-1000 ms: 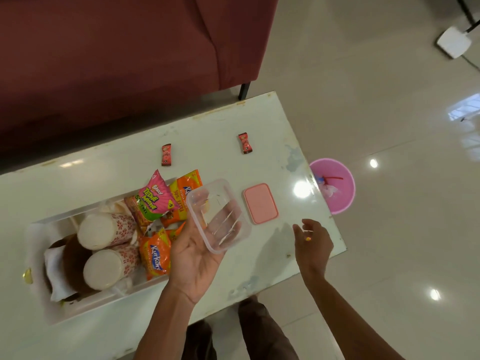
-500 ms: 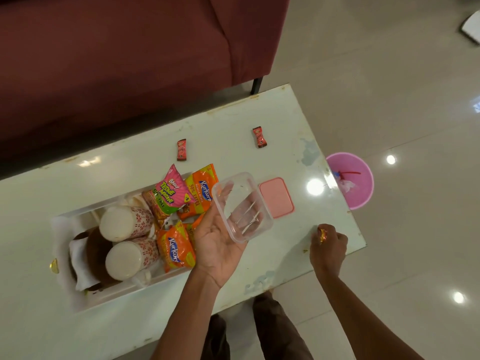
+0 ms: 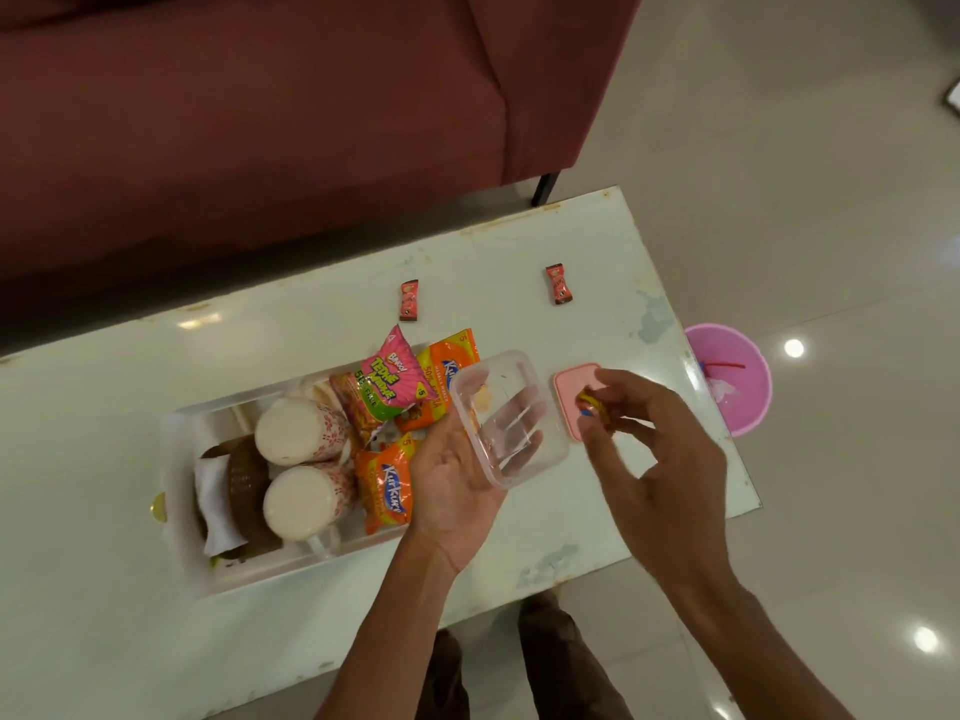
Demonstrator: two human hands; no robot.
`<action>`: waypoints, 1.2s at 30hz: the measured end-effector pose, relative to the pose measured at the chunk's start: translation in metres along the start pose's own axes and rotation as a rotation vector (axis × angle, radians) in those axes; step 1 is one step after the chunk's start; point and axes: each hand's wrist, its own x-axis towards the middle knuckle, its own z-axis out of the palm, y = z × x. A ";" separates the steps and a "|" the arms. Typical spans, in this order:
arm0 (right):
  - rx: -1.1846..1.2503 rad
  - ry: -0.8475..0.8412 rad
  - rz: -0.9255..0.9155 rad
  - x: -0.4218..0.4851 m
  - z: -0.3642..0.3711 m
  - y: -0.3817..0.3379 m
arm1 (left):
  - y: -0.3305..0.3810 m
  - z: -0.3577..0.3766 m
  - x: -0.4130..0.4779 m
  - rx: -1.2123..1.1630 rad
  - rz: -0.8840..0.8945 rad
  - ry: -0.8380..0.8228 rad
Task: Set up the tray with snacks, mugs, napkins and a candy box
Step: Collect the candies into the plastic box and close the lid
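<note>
My left hand (image 3: pixel 457 491) holds a clear plastic candy box (image 3: pixel 506 415) from below, just right of the white tray (image 3: pixel 291 561). My right hand (image 3: pixel 660 454) pinches a small yellow wrapped candy (image 3: pixel 589 402) beside the box's right rim. The box's pink lid (image 3: pixel 566 394) lies on the table, partly hidden by my right hand. In the tray sit two white mugs (image 3: pixel 298 431), a pink snack packet (image 3: pixel 387 387), orange snack packets (image 3: pixel 387 491) and white napkins (image 3: pixel 215 504). Two red wrapped candies (image 3: pixel 409 300) (image 3: pixel 559 285) lie further back on the table.
The white table (image 3: pixel 104 615) ends just right of my right hand. A pink bucket (image 3: pixel 737 379) stands on the floor past that edge. A dark red sofa (image 3: pixel 260 122) runs along the far side. My legs show below the near edge.
My right hand lifted from the table's near right corner with the small candy and moved left and up to the candy box. The left hand kept holding the box.
</note>
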 end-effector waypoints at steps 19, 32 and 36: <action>-0.520 -0.037 -0.272 -0.048 0.091 -0.061 | 0.035 -0.040 -0.050 -0.024 0.043 0.029; -0.217 0.132 0.127 0.067 0.047 0.030 | 0.016 -0.022 -0.028 0.024 0.011 0.011; -0.311 0.012 0.185 0.124 0.067 0.088 | 0.005 -0.010 -0.013 0.018 0.034 0.051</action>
